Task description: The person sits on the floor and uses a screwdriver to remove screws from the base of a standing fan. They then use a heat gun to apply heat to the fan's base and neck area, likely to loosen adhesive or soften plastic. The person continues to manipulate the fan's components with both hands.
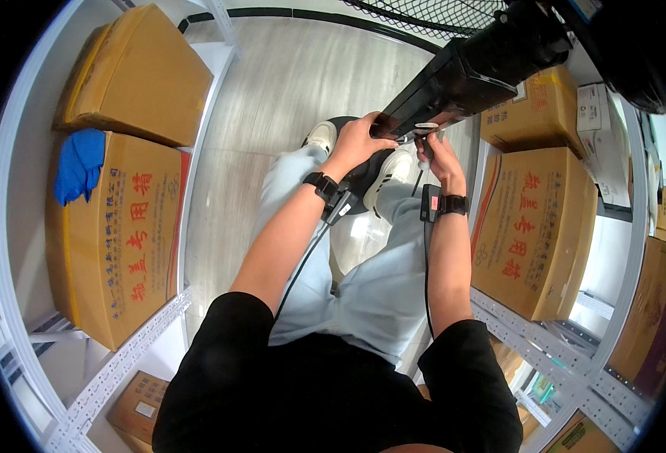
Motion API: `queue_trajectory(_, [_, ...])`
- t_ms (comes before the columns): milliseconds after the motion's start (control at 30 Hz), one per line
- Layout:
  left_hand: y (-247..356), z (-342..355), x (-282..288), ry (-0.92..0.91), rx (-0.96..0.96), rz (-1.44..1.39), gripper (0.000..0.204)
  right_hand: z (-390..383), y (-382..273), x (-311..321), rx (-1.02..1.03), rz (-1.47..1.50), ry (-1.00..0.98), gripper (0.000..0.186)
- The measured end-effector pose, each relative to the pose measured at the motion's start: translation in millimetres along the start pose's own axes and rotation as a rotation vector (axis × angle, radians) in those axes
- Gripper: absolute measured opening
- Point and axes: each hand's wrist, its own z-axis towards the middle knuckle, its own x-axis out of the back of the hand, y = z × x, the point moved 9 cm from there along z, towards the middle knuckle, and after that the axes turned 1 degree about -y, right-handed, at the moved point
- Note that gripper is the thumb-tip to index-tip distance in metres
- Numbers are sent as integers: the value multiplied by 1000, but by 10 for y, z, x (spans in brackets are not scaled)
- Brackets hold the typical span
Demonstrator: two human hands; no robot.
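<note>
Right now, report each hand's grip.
Left hand: closed on the near end of the black case.
Right hand: closed, holding a cable plug.

And it's two hands [358,143] in play, two black wristbands [453,204], two shoes [320,137], two black cables [426,279] along the forearms: pairs everywhere! One big black machine [453,79] up top, one wire mesh [431,15] beyond. Out to the shelves: two large red-lettered cartons [121,234], one each side, and one blue cloth [82,166] on the left. Boxes at the rim? Too cut off to count!
</note>
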Motion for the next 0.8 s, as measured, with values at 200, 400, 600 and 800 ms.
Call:
queue_trajectory(200, [124,-5,66,30,-86,96,58,2,-88,-17,40,-29,38,33])
queue_trajectory(400, [272,11,110,100,-79,-81,62,16,-67,38,64,-3,64,31])
queue_trajectory(600, [232,11,93,59,-70,-56,63,-117,-369,-135,212,157,-40,51])
queue_trajectory(800, [259,15,91,74,-97,4,63,-138,-424,-86,168,35,61,42])
